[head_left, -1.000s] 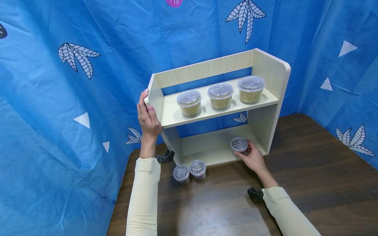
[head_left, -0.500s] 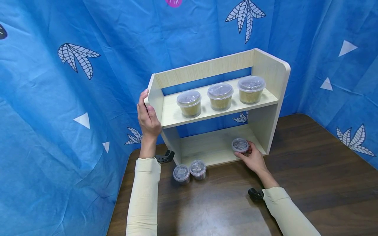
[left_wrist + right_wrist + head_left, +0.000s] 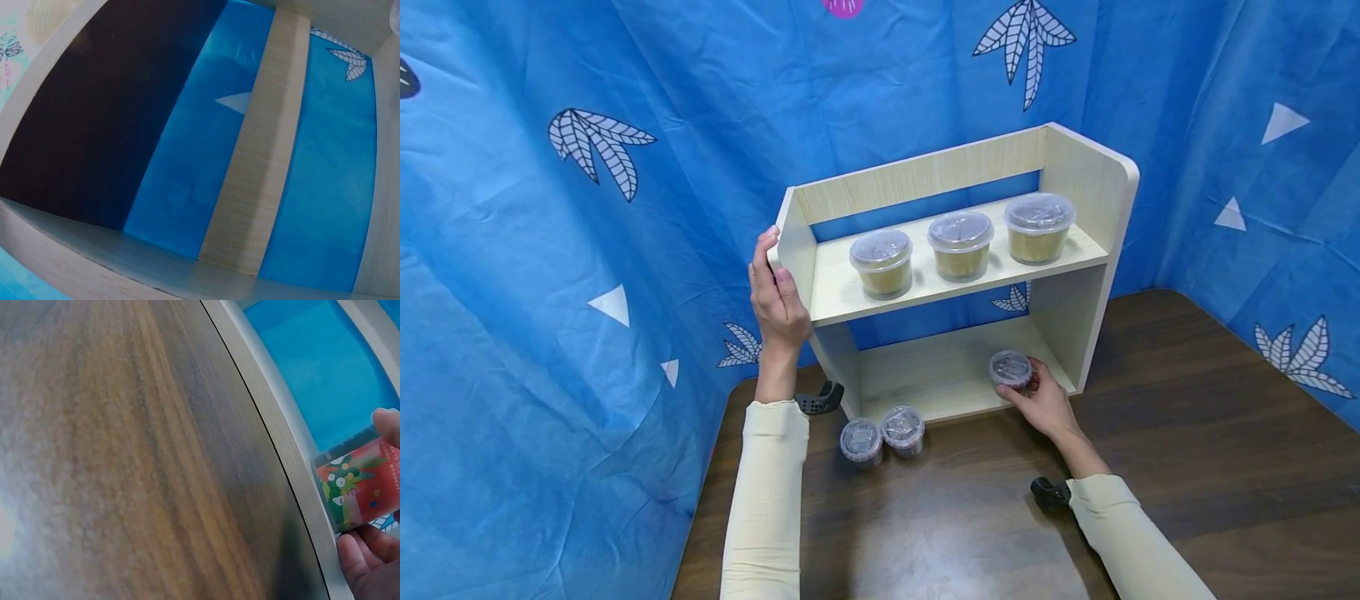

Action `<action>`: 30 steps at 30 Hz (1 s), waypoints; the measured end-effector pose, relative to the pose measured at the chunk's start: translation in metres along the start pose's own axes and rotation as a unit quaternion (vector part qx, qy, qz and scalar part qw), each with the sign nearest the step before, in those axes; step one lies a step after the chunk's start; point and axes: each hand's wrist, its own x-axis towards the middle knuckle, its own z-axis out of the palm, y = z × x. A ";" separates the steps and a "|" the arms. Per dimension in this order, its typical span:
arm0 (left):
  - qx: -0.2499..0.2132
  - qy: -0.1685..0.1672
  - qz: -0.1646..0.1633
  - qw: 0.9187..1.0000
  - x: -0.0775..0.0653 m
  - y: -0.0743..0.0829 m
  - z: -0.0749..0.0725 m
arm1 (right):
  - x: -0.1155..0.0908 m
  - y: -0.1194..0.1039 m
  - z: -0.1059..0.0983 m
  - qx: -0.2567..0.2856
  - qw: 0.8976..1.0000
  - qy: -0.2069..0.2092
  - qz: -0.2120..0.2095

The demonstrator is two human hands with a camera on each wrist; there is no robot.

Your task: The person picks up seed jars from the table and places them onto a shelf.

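My right hand [image 3: 1043, 398] grips a small round plastic tub [image 3: 1011, 369] with a clear lid, at the right front of the lower shelf [image 3: 940, 371]. In the right wrist view, the tub's side [image 3: 362, 481] shows red with a green and white plant pattern, thumb and fingers on opposite sides. With fairly straight fingers, my left hand [image 3: 777, 300] rests against the front edge of the left side panel of the pale wooden shelf unit [image 3: 917, 173]. The left wrist view shows the unit's boards [image 3: 256, 150] but not the hand.
On the upper shelf [image 3: 831, 283] stand three larger lidded tubs with yellowish contents: left [image 3: 882, 264], middle [image 3: 961, 246] and right [image 3: 1038, 228]. Two small lidded tubs, one left [image 3: 861, 442] and one right [image 3: 903, 431], sit on the dark wooden table [image 3: 940, 517]. Blue curtain [image 3: 880, 83] hangs behind.
My right hand and the small tub have shifted very slightly to the right since a second ago. The left hand has stayed at the side panel.
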 end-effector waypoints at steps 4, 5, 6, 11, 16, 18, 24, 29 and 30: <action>-0.001 0.001 0.001 1.000 0.000 0.000 0.001 | 0.000 0.000 -0.001 -0.002 1.000 -0.002 0.000; 0.000 0.001 0.002 1.000 0.000 0.000 0.001 | 0.000 0.000 -0.002 -0.003 1.000 -0.001 0.000; 0.000 0.001 0.001 1.000 0.000 0.000 0.001 | 0.000 0.000 -0.002 -0.002 1.000 -0.001 0.000; 0.004 0.000 -0.004 1.000 0.000 0.001 0.001 | 0.000 0.000 -0.004 0.000 1.000 0.001 0.000; 0.007 0.000 -0.010 1.000 0.000 0.002 0.000 | -0.001 0.001 -0.007 0.000 1.000 -0.001 0.002; 0.007 0.000 -0.011 1.000 0.000 0.002 0.000 | -0.002 0.001 -0.009 -0.004 1.000 0.000 -0.001; 0.001 0.002 -0.010 1.000 -0.001 0.001 0.000 | -0.003 -0.005 -0.018 -0.018 1.000 0.016 -0.010; -0.002 0.006 -0.009 1.000 -0.001 0.002 0.001 | -0.004 -0.017 -0.026 -0.006 0.999 0.034 -0.018; -0.002 0.007 -0.010 1.000 -0.001 0.002 0.001 | -0.004 -0.019 -0.028 -0.002 0.999 0.041 -0.021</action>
